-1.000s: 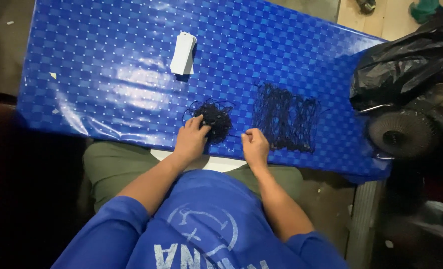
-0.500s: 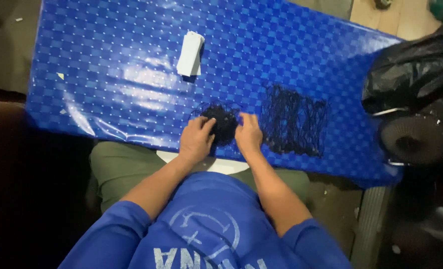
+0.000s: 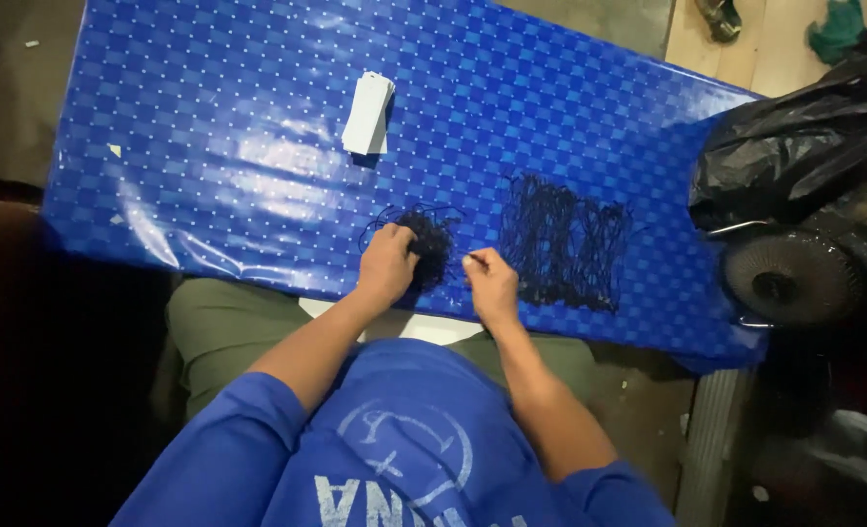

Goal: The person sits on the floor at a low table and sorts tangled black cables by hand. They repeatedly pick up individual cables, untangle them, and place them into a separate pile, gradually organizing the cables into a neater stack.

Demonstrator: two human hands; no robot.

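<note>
Where the blue checkered tablecloth point(image 3: 209, 185) hangs over the near-left edge of the table, at about nine o'clock from the hands, a tiny pale scrap point(image 3: 113, 150) lies alone on the shiny plastic. Farther right, at about twelve o'clock from the left hand, a small stack of white cards point(image 3: 369, 113) rests flat, well apart from everything else. The left hand point(image 3: 387, 265) lies on the cloth near the table's front edge, its fingers curled over and pressing on a dark tangled bundle of black cord point(image 3: 428, 244), which sits at about one o'clock from that hand, with thin loops straying out above it. Just beside the bundle, at about three o'clock from it, the right hand point(image 3: 491, 284) has its fingertips pinched together at the bundle's right edge; whether a strand is actually caught between them cannot be told. At about two o'clock from the right hand, a row of black cords point(image 3: 562, 242) is laid out side by side in a rough rectangle, just beside that hand. At the far right, off the table's end, a crumpled black plastic bag point(image 3: 794, 146) lies above a round dark fan point(image 3: 792, 279).
</note>
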